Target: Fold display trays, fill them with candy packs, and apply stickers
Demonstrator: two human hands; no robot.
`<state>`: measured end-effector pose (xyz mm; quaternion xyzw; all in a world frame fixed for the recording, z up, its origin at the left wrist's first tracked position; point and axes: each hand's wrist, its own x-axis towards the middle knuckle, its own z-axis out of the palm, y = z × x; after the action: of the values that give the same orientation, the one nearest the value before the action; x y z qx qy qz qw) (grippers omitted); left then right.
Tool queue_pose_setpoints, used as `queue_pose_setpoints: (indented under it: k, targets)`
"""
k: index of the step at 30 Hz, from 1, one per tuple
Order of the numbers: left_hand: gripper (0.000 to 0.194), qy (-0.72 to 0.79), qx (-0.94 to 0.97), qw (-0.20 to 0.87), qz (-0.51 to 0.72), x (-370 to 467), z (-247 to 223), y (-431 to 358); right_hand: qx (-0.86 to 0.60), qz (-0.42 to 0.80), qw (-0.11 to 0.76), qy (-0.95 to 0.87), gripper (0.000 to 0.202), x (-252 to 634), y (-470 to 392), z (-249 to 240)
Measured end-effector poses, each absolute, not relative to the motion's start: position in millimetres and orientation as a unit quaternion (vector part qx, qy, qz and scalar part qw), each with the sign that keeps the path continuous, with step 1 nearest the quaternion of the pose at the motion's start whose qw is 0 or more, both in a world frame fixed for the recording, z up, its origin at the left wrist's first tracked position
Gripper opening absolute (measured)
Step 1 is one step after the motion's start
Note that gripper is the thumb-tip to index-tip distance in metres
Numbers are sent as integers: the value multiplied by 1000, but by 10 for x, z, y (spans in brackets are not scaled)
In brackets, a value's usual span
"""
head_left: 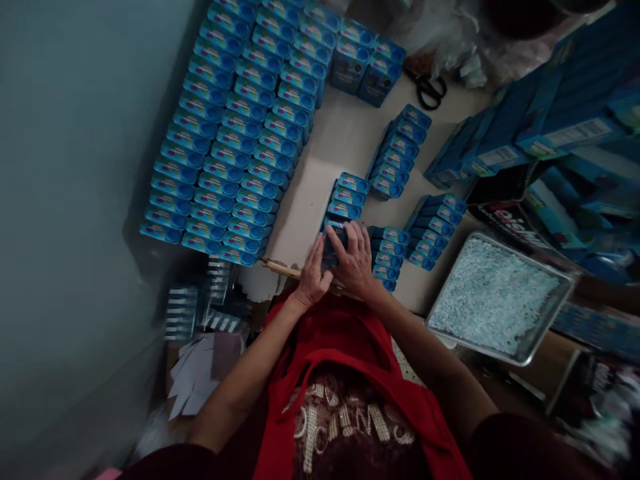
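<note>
Both hands meet at the near end of a short row of small blue packs (349, 197) on the pale table (320, 167). My left hand (313, 275) touches the left side of a dark blue pack (336, 248), its fingers close together and pointing forward. My right hand (354, 261) lies over the same pack's top and right side, with its fingers spread and the index finger reaching left. Whether either hand grips the pack or only presses on it is hard to make out in the dim light. Right of my right hand stands another short row of blue packs (389, 253).
Long rows of blue packs (233, 140) fill the table's left side. More short rows (434, 230) stand to the right. Black-handled scissors (431, 92) lie at the back. A metal tray (493, 297) of pale blue pieces sits at the right, below large blue boxes (565, 137).
</note>
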<state>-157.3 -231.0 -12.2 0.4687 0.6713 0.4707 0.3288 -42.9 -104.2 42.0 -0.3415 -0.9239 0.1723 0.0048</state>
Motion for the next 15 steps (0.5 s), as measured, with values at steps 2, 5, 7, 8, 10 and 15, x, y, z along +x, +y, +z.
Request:
queue_pose_setpoints:
  k: [2,5,7,8,10,15]
  targets:
    - [81,660,467,331,487,-1647,-148,-2180,-333,192,-30,-923,78,-526,-927,453]
    - [71,696,410,315,499,-1668,-238,-1877,-332,209,-52,-919,71,-646,-820,378]
    - [72,729,367,297,495,-1629,-264,-1731,-344,206,-52,-915,65,-687,-813,332]
    - [74,742,351,288,494,-1601,-250,-1714,-344,207,-50,-915,65,-685,-814,341]
    - [77,767,304,269,497,-1535,-165,-1825,-319,226,-48,-919,72,-611,-777,449]
    - [66,784,54,404,467,-1096,141,-2537,-370,318,19,-873,57,-23,-151,919]
